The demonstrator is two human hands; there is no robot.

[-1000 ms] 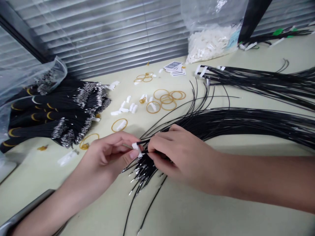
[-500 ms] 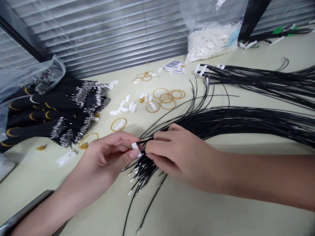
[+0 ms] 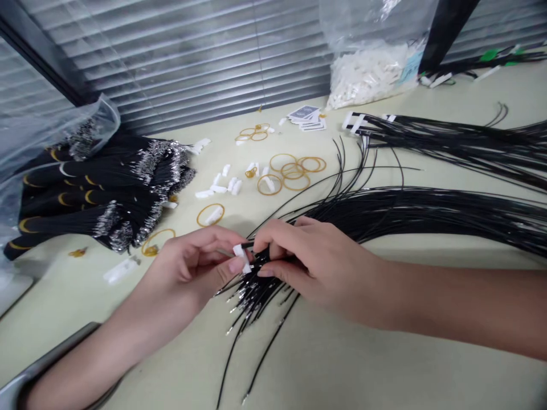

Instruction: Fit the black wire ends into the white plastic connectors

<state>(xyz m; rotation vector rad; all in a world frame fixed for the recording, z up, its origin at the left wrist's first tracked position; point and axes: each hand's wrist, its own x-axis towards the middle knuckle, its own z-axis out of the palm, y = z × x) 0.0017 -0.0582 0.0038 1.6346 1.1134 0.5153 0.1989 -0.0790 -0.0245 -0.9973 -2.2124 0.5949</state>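
Note:
My left hand [image 3: 192, 262] pinches a small white plastic connector housing [image 3: 241, 256] between thumb and fingers. My right hand [image 3: 316, 262] grips a few black wires [image 3: 260, 256] right beside that housing, with its fingertips almost touching it. These wires belong to a long loose bundle of black insulated wires [image 3: 427, 210] running off to the right. The bundle's crimped metal ends [image 3: 248, 299] fan out below my hands. The wire ends inside the housing are hidden by my fingers.
On the pale table [image 3: 325, 364] lie banded black wire bundles [image 3: 106, 199], rubber bands [image 3: 269, 185], loose white housings [image 3: 217, 188] and cards [image 3: 306, 118]. Wires with fitted housings [image 3: 448, 136] lie upper right, behind them a bag of white housings [image 3: 367, 74]. Window blinds [image 3: 171, 62] stand behind.
The view has drifted slightly, so the table items sit a little further right. My right fingers have shifted slightly on the wires beside the housing.

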